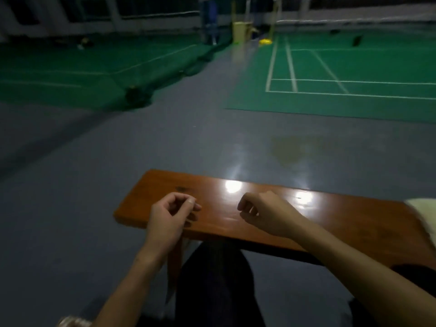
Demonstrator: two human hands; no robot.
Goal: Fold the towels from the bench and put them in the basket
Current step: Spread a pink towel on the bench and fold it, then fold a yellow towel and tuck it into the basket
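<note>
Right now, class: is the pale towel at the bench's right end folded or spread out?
Cannot tell. Only a blurred corner of the towel shows on the bench; the frame edge cuts off the rest.

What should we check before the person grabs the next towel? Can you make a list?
1. Left hand free? Ok: fingers loosely curled, holding nothing.
2. Right hand free? Ok: loosely curled above the bench, holding nothing.
3. Towel in sight? Ok: a pale towel lies at the bench's right end, mostly cut off by the picture edge.
4. Room to fold? Ok: bare wood shows under both hands.
5. Basket findable? Cannot tell: no basket shows in this view.
6. Good light? Not ok: the hall is dim and the picture is blurry.
</note>
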